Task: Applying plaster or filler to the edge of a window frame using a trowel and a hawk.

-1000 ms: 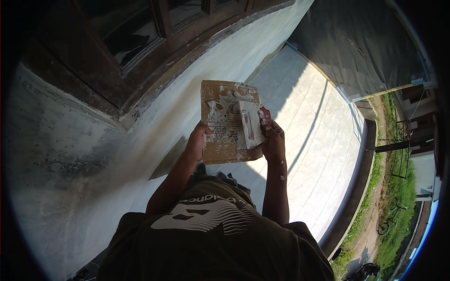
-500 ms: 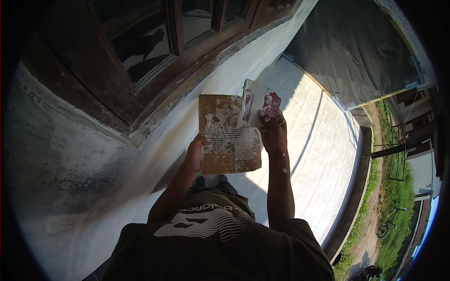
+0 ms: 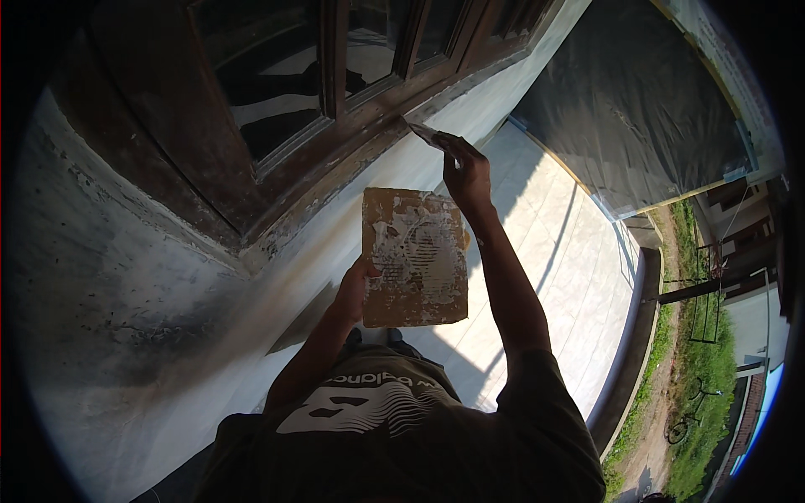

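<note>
Plaster wall (image 3: 134,302), grey-white and stained, spreads across eight and nine o'clock; a pale tiled floor (image 3: 570,277), partly sunlit, lies at three. A dark brown wooden window frame (image 3: 369,109) fills eleven o'clock, and black plastic sheeting (image 3: 637,109) hangs at one. Centrally, above the floor, is a rectangular brown cardboard sheet (image 3: 411,310) streaked with white paste (image 3: 432,260). The left hand (image 3: 352,289) has its nine-o'clock edge, grip closed, thumb on top; held at one side, it could tip or sag and drop paste onto the tiles. Just past twelve, the right hand (image 3: 468,174) keeps its grip closed around a thin, flat, greyish scraper (image 3: 425,133), its tip beside the frame's lower edge; whether they touch, I cannot tell. A badly angled blade could smear the wood.
</note>
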A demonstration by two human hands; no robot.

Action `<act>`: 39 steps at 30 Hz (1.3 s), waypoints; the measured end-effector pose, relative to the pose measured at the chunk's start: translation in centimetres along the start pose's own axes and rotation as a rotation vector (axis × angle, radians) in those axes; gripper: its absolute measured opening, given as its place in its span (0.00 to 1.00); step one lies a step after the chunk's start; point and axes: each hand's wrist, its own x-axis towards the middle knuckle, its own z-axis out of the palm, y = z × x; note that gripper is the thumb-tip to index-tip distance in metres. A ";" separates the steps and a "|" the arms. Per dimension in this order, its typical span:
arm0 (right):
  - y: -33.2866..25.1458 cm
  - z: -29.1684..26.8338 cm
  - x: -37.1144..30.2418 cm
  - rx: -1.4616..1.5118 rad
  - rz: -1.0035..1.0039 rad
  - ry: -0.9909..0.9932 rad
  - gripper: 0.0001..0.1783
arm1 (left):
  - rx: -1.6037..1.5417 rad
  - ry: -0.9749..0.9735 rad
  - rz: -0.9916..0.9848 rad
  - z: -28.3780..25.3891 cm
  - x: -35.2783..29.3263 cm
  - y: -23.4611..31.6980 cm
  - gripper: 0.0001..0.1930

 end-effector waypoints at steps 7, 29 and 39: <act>-1.3 0.1 -0.5 -0.092 -0.062 -0.112 0.19 | 0.027 -0.037 0.014 0.4 -0.1 0.2 0.25; -1.4 0.8 3.0 -0.328 0.140 -0.189 0.29 | 0.051 -0.051 0.018 -0.6 0.6 0.2 0.28; -5.4 1.9 2.0 -0.351 0.046 -0.342 0.24 | 0.031 -0.045 -0.037 -0.1 0.2 0.7 0.29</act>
